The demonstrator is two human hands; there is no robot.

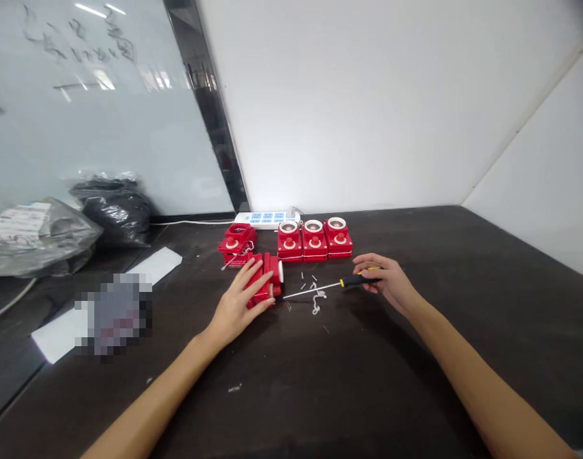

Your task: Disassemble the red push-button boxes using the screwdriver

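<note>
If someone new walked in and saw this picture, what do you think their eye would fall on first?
The three bright red button boxes stand out most, lined up at the back of the dark table. In front of them, the left hand grips another red box, while the right hand holds a yellow-and-black screwdriver near small scattered metal pieces.

The left forearm (150, 398) rises from the lower edge toward 11 o'clock, ending in the left hand (238, 306), its fingers (253, 275) curved forward and down. The right forearm (482, 376) angles toward 1 o'clock, the right hand (389, 282) turned inward and curled into a grip.
</note>
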